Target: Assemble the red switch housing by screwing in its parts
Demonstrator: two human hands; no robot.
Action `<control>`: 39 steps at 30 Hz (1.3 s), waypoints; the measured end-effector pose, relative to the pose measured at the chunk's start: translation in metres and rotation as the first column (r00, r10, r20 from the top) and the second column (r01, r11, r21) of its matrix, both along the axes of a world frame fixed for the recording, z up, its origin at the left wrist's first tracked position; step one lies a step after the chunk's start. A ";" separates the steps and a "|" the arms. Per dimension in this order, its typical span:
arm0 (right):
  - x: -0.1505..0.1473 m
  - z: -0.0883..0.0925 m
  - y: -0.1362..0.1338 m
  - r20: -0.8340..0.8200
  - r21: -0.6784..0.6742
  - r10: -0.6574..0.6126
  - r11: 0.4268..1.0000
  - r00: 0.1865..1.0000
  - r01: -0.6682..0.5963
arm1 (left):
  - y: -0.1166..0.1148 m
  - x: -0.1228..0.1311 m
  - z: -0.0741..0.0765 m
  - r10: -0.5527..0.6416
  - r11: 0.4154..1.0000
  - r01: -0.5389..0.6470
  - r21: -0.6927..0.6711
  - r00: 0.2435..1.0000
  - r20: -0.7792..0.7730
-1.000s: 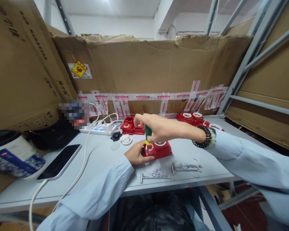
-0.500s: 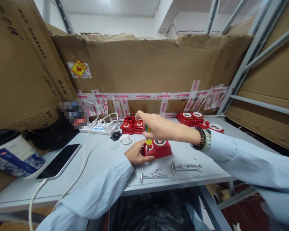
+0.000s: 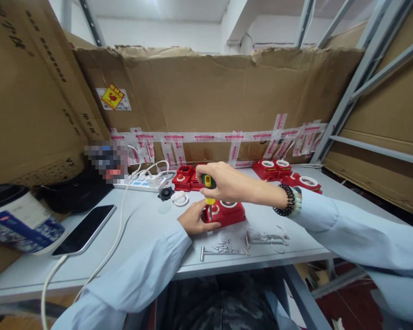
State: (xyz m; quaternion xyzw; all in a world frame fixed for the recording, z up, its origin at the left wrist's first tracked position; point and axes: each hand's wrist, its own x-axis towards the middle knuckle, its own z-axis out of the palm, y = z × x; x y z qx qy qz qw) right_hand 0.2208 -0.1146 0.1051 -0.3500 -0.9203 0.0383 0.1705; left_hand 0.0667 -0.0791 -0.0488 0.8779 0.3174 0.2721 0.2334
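Note:
My right hand (image 3: 218,179) is closed around the yellow and green handle of a screwdriver (image 3: 210,200), which stands nearly upright with its tip down at the left end of a red housing (image 3: 236,215). That housing lies on the table and has a white ring on its top. My left hand (image 3: 197,219) grips the housing's left end, thumb along the near side. Just in front lie several small screws (image 3: 226,246) and a metal T-shaped rod (image 3: 206,253). More metal rods with thin ties (image 3: 266,238) are to their right.
Red housings (image 3: 182,178) stand behind my hands, and more red housings with white rings (image 3: 271,168) sit at the back right. A power strip (image 3: 141,184), white ring (image 3: 180,199), black part (image 3: 165,194), phone (image 3: 85,230) with cable and tub (image 3: 20,224) are on the left. Cardboard (image 3: 206,96) walls the back.
My right hand has shifted its fingers on the screwdriver handle, so more of the handle shows. The screwdriver tip stays at the same spot, and my left hand keeps its place.

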 end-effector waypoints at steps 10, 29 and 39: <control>0.002 -0.014 0.002 -0.162 0.005 -0.033 0.999 0.986 0.035 | 0.000 0.000 -0.001 0.022 1.000 -0.022 -0.020 0.999 -0.024; 0.007 -0.025 0.002 -0.313 -0.107 0.055 0.990 0.948 -0.093 | -0.009 -0.010 0.008 -0.021 0.969 -0.006 0.246 0.994 0.108; 0.009 -0.021 0.001 -0.368 -0.123 0.053 0.987 0.928 -0.105 | -0.005 -0.011 0.007 0.003 0.969 -0.012 0.249 0.999 0.037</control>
